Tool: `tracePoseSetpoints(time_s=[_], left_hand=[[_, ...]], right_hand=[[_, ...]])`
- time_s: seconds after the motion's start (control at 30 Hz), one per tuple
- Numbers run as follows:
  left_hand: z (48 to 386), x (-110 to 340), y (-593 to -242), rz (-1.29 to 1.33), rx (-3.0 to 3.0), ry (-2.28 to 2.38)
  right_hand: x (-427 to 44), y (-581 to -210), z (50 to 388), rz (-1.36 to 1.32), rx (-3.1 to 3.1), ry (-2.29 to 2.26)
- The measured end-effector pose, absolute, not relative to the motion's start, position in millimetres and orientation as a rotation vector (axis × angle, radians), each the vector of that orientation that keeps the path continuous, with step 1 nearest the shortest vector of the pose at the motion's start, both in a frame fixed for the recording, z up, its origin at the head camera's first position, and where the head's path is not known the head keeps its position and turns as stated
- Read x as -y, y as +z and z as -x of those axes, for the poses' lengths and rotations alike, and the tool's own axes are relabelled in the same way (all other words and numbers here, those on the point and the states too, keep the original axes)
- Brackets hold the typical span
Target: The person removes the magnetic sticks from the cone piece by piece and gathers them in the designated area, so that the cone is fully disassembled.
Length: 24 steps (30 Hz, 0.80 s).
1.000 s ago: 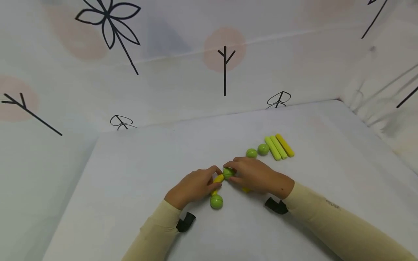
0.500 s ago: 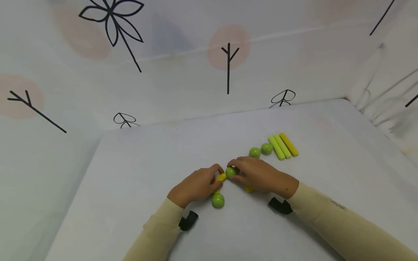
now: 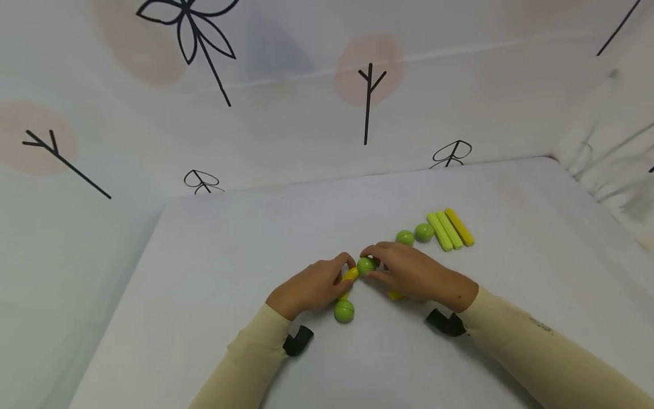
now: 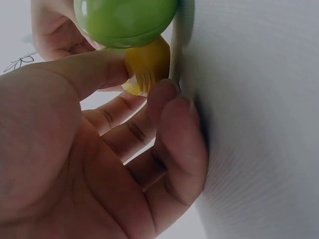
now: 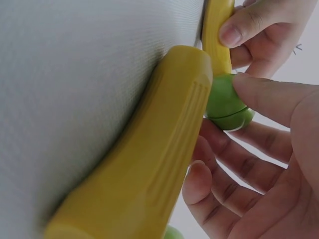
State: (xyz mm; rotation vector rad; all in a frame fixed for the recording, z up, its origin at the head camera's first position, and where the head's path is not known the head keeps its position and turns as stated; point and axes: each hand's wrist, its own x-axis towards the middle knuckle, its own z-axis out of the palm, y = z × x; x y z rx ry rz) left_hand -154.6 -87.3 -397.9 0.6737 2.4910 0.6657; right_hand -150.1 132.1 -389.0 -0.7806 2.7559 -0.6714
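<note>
My left hand [image 3: 313,284] pinches a curved yellow stick [image 3: 350,274] between thumb and fingers. At the stick's upper end sits a green ball [image 3: 365,266], which the thumb and fingers of my right hand [image 3: 411,271] hold. The right wrist view shows this green ball [image 5: 224,102] touching the stick's end [image 5: 218,42]. Another green ball [image 3: 344,311] is at the stick's near end, large in the left wrist view. Beneath my right hand lies a second curved yellow stick [image 5: 144,159], mostly hidden from the head camera; it is grooved along its side and rests on the table.
Two more green balls, one nearer my hand [image 3: 405,237] and one beside it [image 3: 424,232], lie beyond my right hand. To their right, two light-green sticks [image 3: 444,230] and a straight yellow stick [image 3: 460,227] lie side by side on the white table [image 3: 245,227]. Patterned cloth stands behind.
The head view has shifted a little, so everything appears slightly further right. Both hands keep their holds on the yellow stick and green ball, with hardly any visible movement.
</note>
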Motion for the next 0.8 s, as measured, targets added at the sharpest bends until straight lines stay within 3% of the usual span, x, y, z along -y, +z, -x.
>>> tracePoseSetpoints(time_s=[0.8], left_hand=[[154.3, 87.3, -393.8, -0.694, -2.468, 0.658]], right_hand=[[-135.2, -385.9, 150.6, 0.862, -2.746, -0.737]])
